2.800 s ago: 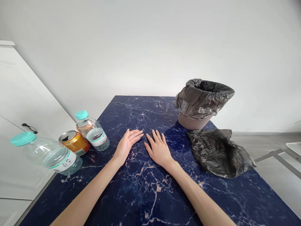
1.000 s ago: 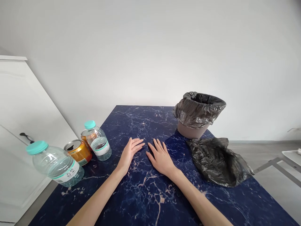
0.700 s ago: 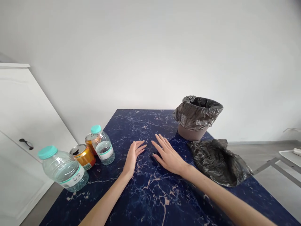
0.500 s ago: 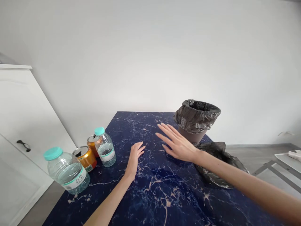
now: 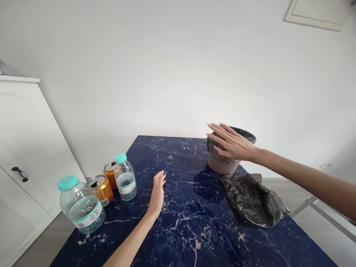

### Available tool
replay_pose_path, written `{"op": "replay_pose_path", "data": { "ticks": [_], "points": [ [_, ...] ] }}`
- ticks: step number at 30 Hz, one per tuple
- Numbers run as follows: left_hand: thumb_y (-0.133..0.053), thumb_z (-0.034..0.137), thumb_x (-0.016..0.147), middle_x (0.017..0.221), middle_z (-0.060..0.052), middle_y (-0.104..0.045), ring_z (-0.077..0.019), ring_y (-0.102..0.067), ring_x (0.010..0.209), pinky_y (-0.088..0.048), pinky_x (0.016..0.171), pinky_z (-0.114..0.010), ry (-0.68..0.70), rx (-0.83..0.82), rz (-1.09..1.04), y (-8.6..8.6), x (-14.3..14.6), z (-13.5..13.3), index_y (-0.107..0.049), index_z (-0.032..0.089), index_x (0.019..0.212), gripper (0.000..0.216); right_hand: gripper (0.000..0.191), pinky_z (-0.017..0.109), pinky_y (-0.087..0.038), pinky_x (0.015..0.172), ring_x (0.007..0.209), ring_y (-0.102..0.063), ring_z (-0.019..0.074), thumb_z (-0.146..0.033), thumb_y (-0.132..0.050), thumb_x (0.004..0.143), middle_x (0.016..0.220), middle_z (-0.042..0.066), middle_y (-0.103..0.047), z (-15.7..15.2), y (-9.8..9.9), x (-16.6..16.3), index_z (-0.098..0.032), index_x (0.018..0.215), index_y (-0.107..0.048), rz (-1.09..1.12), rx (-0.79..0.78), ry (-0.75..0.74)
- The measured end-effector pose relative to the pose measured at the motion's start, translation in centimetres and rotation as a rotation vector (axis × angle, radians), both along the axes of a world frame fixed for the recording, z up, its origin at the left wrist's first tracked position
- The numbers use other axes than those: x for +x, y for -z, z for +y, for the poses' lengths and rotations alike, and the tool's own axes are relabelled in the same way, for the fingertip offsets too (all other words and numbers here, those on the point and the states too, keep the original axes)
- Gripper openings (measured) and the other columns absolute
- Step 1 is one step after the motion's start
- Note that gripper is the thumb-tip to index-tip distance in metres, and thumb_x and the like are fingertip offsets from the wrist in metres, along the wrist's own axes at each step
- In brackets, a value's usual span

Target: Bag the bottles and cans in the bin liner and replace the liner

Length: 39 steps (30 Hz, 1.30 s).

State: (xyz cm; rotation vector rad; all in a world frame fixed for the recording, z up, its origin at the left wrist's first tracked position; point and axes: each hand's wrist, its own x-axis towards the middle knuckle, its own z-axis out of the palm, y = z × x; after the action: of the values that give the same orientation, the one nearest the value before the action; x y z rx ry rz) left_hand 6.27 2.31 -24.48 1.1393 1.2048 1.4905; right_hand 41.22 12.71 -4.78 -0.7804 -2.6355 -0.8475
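Observation:
My right hand [image 5: 232, 144] is spread open in front of the trash can [image 5: 222, 167], covering part of its black liner; whether it touches the liner I cannot tell. My left hand [image 5: 157, 193] rests at the middle of the dark blue marbled table [image 5: 178, 237], its fingers loosely extended and holding nothing. A black plastic bag [image 5: 254, 202] lies crumpled before the can. To the left stand a large water bottle [image 5: 83, 209] and a smaller water bottle [image 5: 126, 181], both with teal caps. Beside them are two opened orange cans, one nearer [image 5: 102, 191] and one farther [image 5: 109, 173].
A white cabinet [image 5: 25, 141] with a dark handle stands left of the table. Behind the table rises a pale wall [image 5: 172, 74]. On the right, a grey metal frame [image 5: 328, 211] shows beyond the table edge.
My right hand has moved up and to the right, from above the table to the front of the trash can. My left hand has barely shifted. The view has tilted slightly.

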Motion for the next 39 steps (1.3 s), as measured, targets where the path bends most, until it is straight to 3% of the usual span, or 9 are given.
{"op": "replay_pose_path", "data": {
  "ticks": [7, 11, 16, 19, 23, 29, 39],
  "points": [
    [-0.043, 0.076, 0.103, 0.172, -0.014, -0.038, -0.0368, -0.035, 0.160, -0.025, 0.132, -0.054, -0.039, -0.050, 0.029, -0.6, -0.1, -0.5, -0.043, 0.030, 0.155, 0.069, 0.093, 0.065, -0.024, 0.134, 0.166, -0.016, 0.0360, -0.047, -0.066, 0.099, 0.182, 0.004, -0.004, 0.7, -1.8, 3.0, -0.029, 0.174, -0.013, -0.042, -0.085, -0.003],
    [-0.041, 0.076, 0.103, 0.172, -0.014, -0.038, -0.0372, -0.034, 0.161, -0.023, 0.132, -0.055, -0.061, -0.058, 0.037, -0.9, -0.1, -0.7, -0.043, 0.029, 0.156, 0.071, 0.097, 0.067, -0.027, 0.132, 0.166, -0.016, 0.0406, -0.058, -0.070, 0.095, 0.182, 0.005, 0.002, 1.1, -2.0, 4.2, -0.032, 0.173, -0.020, -0.076, -0.076, -0.004],
    [-0.041, 0.077, 0.102, 0.173, -0.014, -0.036, -0.0371, -0.032, 0.161, -0.023, 0.132, -0.056, -0.057, -0.070, 0.038, -0.9, -0.3, -0.7, -0.042, 0.030, 0.156, 0.071, 0.106, 0.073, -0.047, 0.116, 0.158, -0.030, 0.0524, -0.072, -0.072, 0.088, 0.182, 0.009, 0.008, 2.1, -2.1, 6.1, -0.033, 0.173, -0.021, -0.050, -0.084, 0.093],
    [-0.042, 0.077, 0.103, 0.171, -0.014, -0.038, -0.0373, -0.034, 0.161, -0.025, 0.131, -0.056, -0.078, -0.056, 0.035, -0.7, -0.4, -0.6, -0.044, 0.030, 0.154, 0.070, 0.109, 0.071, -0.058, 0.103, 0.148, -0.046, 0.0545, -0.079, -0.068, 0.087, 0.182, 0.011, 0.009, 2.5, -2.2, 7.0, -0.034, 0.174, -0.020, -0.030, -0.098, 0.175],
    [-0.041, 0.077, 0.103, 0.172, -0.015, -0.038, -0.0368, -0.034, 0.161, -0.024, 0.132, -0.055, -0.078, -0.059, 0.029, -0.7, -0.3, -0.6, -0.043, 0.029, 0.154, 0.069, 0.101, 0.065, -0.063, 0.092, 0.121, -0.068, 0.0441, -0.081, -0.059, 0.092, 0.181, 0.015, 0.002, 2.3, -2.2, 7.3, -0.034, 0.173, -0.021, 0.016, -0.101, 0.227],
    [-0.040, 0.076, 0.103, 0.173, -0.014, -0.035, -0.0354, -0.031, 0.162, -0.023, 0.132, -0.054, -0.066, -0.056, 0.043, -0.7, -0.3, -0.7, -0.039, 0.030, 0.155, 0.070, 0.095, 0.055, -0.066, 0.078, 0.083, -0.071, 0.0236, -0.080, -0.052, 0.095, 0.177, 0.022, -0.017, 2.5, -1.9, 6.5, -0.028, 0.170, -0.023, 0.072, -0.087, 0.250],
    [-0.041, 0.077, 0.102, 0.173, -0.014, -0.036, -0.0374, -0.031, 0.162, -0.025, 0.131, -0.055, -0.064, -0.060, 0.049, -0.7, -0.3, -0.7, -0.042, 0.030, 0.153, 0.069, 0.102, 0.043, -0.061, 0.061, 0.076, -0.069, 0.0218, -0.084, -0.053, 0.091, 0.166, 0.025, -0.036, 3.7, -1.6, 6.7, -0.021, 0.166, -0.025, 0.120, -0.133, 0.297]
  ]
}}
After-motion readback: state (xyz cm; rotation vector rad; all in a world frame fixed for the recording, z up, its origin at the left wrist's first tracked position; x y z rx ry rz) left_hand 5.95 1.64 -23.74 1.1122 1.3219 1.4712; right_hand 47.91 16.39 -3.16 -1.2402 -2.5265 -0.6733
